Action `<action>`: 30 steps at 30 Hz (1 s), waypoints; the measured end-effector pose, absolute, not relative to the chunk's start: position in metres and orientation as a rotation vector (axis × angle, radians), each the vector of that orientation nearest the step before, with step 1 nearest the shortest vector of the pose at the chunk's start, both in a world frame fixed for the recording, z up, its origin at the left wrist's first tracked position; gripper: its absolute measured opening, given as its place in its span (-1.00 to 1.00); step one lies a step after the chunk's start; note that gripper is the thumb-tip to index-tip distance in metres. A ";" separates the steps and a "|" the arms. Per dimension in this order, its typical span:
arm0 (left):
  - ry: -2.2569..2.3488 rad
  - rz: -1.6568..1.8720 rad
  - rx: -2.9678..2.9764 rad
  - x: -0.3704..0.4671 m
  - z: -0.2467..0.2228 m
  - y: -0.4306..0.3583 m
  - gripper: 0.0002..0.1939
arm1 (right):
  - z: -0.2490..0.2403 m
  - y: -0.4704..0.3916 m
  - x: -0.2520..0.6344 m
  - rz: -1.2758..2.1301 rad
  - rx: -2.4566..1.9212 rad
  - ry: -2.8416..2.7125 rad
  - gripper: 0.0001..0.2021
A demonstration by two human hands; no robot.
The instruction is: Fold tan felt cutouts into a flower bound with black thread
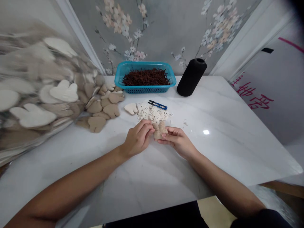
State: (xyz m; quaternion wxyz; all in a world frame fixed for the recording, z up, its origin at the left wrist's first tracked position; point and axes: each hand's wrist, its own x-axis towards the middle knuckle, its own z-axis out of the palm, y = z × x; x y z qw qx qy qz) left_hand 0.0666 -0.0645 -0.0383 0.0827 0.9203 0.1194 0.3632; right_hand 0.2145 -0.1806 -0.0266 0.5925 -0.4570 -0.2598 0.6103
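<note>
Between my two hands is a small beige felt-like fabric piece [157, 134] with rounded lobes. My right hand [180, 142] grips its right side, thumb in front and fingers behind. At its upper left edge the fingertips of my left hand [138, 136] are pinched together on the piece. Just beyond my hands lies a scatter of small whitish scraps [150, 112]. A pair of blue-handled thread snips [158, 105] rests on the scraps. To their left is a cream fabric piece [131, 108] of a similar lobed shape.
Beige fabric pieces [111, 110] are heaped at left beside a large clear plastic bag [47, 104] of similar pieces. A blue basket [147, 90] of dark brown strands and a black thread cone [192, 77] stand by the wall. All are on a white marbled table [228, 133].
</note>
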 end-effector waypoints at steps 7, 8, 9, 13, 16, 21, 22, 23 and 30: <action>0.273 1.076 2.678 0.065 -0.035 -0.066 -0.94 | -0.029 -0.179 0.215 1.518 -1.027 -0.407 -0.84; 0.281 1.069 2.665 0.065 -0.035 -0.066 -0.94 | -0.029 -0.179 0.215 1.528 -1.023 -0.386 -0.84; 0.284 1.060 2.655 0.065 -0.034 -0.067 -0.94 | -0.029 -0.178 0.216 1.536 -1.020 -0.372 -0.84; 0.286 1.057 2.621 0.065 -0.032 -0.066 -0.93 | -0.031 -0.178 0.217 1.536 -0.999 -0.383 -0.83; 0.290 1.063 2.607 0.065 -0.032 -0.065 -0.94 | -0.032 -0.178 0.219 1.535 -0.963 -0.391 -0.80; 0.293 1.024 2.566 0.064 -0.035 -0.065 -0.95 | -0.028 -0.177 0.221 1.633 -0.823 -0.323 -0.83; 0.296 1.012 2.553 0.064 -0.036 -0.065 -0.95 | -0.028 -0.177 0.221 1.646 -0.804 -0.308 -0.84; 0.300 1.001 2.538 0.064 -0.037 -0.065 -0.95 | -0.028 -0.177 0.220 1.657 -0.795 -0.298 -0.85; 0.340 0.893 2.410 0.066 -0.041 -0.065 -0.93 | -0.036 -0.176 0.220 1.667 -0.803 -0.303 -0.68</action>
